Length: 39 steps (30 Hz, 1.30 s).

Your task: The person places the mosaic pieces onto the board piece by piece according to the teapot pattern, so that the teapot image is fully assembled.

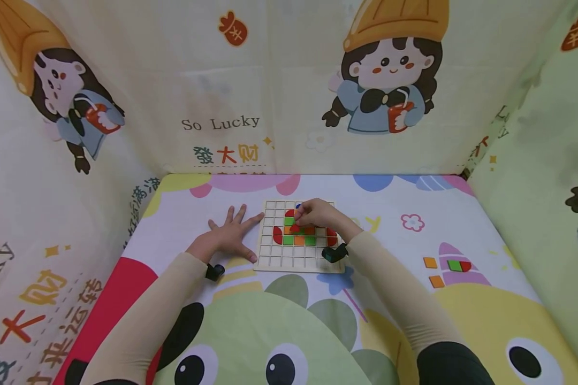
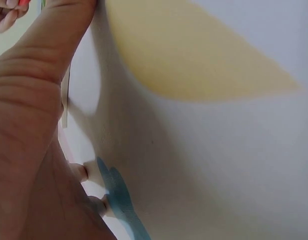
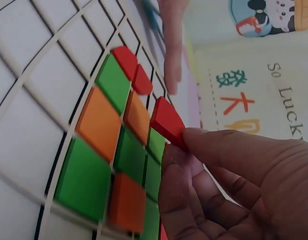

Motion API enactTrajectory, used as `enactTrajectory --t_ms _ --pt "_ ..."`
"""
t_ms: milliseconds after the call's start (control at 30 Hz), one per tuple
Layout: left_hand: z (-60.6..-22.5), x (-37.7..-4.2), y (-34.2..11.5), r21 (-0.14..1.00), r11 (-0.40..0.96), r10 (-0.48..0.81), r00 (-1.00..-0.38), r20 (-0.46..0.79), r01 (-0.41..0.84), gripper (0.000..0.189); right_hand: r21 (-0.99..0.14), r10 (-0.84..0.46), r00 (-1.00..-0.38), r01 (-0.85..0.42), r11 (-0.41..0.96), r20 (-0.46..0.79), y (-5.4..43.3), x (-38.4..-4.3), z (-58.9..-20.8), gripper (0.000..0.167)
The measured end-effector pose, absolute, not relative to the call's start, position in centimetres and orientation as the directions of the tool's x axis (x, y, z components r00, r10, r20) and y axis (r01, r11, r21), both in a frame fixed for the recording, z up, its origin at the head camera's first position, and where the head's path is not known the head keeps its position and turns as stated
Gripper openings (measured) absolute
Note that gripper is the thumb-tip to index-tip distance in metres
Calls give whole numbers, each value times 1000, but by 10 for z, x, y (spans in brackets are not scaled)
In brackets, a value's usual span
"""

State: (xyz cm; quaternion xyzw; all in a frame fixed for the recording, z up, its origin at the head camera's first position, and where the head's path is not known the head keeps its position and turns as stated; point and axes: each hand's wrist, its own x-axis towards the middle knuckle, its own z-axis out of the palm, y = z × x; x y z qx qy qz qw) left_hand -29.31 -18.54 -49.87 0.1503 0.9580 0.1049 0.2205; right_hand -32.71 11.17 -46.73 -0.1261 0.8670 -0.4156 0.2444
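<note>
A wooden grid board [image 1: 270, 262] lies on the patterned tabletop, with red, green and orange tiles set in its middle squares. Over it, my right hand [image 1: 324, 215] pinches a red tile [image 3: 168, 120] between thumb and fingers. In the right wrist view, this tile is tilted above green tiles [image 3: 114, 82] and orange tiles [image 3: 98, 122] that sit in the grid. My left hand [image 1: 226, 235] is spread flat at the board's left side, its thumb and a fingertip right at the edge. The left wrist view shows mostly its palm side and the cloth.
To the right on the table lie loose tiles: two orange tiles [image 1: 430, 262], a green tile [image 1: 455, 266] and a red tile [image 1: 465, 266]. Printed cloth walls [image 1: 298, 149] rise behind the table and along both sides.
</note>
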Motion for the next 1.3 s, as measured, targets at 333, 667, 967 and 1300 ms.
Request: enactTrajectory --t_ms 333,667,967,1300 --pt "-494 -293 -183 276 930 342 -852 -397 244 131 -787 -466 -859 -132 603 -214 80 -330 -471 5" --pt "-494 -293 -182 272 928 349 -847 -401 254 130 -777 -462 -872 -175 604 -163 55 -327 -480 4" --pt "-494 -293 -182 256 934 337 -848 -408 248 131 -762 -474 -868 -207 613 -145 43 -327 -484 5" --pt "-494 -293 -184 257 935 335 -850 -407 246 131 -626 -539 -834 -360 692 -117 32 -327 -489 20"
